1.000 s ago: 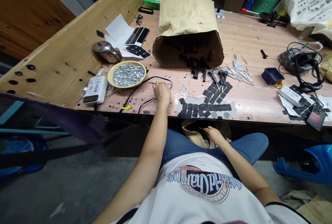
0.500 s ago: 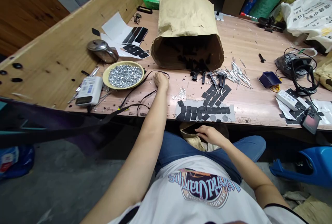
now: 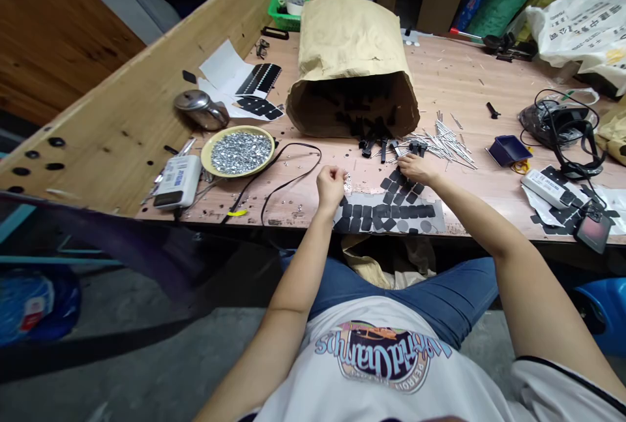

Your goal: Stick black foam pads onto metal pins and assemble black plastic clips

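Note:
My left hand (image 3: 331,187) hovers at the table's front with fingers pinched together; whatever is between them is too small to name. Just right of it lies a little pile of tiny silver pieces (image 3: 347,182). My right hand (image 3: 415,167) reaches in among black plastic parts with metal rods (image 3: 418,147), its fingers closed there and covering what they grip. Below that hand, black rounded-square pads (image 3: 398,192) are spread out, with more on a grey sheet (image 3: 437,220). Behind, a large paper sack (image 3: 352,37) lies with its mouth facing me, black parts spilling out.
A yellow bowl of small metal pieces (image 3: 268,160) stands left, near a white box-shaped device (image 3: 177,180), a metal pot (image 3: 200,109) and a black strap (image 3: 293,180). Loose metal rods (image 3: 447,145) lie right of the sack. Farther right are a dark blue tray (image 3: 507,150) and a headset (image 3: 574,148).
My left hand has moved right and nearer to me, from beside the strap to the tiny silver pieces. My right hand has risen from my lap to the black parts on the table.

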A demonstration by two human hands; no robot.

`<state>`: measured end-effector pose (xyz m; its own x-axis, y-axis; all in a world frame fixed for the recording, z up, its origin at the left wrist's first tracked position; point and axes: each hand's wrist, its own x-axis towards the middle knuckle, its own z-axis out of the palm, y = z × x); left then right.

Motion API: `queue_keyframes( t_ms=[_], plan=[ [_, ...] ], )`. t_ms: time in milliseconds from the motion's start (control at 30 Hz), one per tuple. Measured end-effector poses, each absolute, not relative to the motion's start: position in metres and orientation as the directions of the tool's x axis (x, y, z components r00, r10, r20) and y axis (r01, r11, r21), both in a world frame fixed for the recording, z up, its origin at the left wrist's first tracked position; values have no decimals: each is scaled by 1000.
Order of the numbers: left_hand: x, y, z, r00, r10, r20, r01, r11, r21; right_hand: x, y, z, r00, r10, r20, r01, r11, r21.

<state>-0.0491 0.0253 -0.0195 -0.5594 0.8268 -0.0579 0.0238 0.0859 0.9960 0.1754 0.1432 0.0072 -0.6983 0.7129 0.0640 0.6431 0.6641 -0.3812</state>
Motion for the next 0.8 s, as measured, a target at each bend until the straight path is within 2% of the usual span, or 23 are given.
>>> queue_keyframes(
  t_ms=[100, 167, 267, 433, 633, 800],
  plan=[
    [-34, 18, -18, -483, 858, -175, -254, 54, 966, 175, 141, 16, -831, 555, -43, 541, 786, -299],
    [-29, 16, -20, -424, 879, -217, -383, 43, 923, 169, 130, 23, -849, 528, 9, 506, 818, -273],
    [-22, 12, -25, -354, 904, -241, -487, 42, 872, 156, 95, 32, -812, 578, 85, 549, 805, -226],
    [-9, 3, -26, -286, 920, -268, -605, 43, 795, 140, 27, 38, -712, 689, 134, 677, 725, -130],
    [2, -8, -19, -263, 936, -233, -683, -11, 730, 137, -2, 51, -589, 808, -13, 808, 589, -3],
    [7, -12, -15, -309, 937, -165, -640, -76, 765, 136, -12, 60, -540, 840, -54, 841, 541, -1]
  ],
)
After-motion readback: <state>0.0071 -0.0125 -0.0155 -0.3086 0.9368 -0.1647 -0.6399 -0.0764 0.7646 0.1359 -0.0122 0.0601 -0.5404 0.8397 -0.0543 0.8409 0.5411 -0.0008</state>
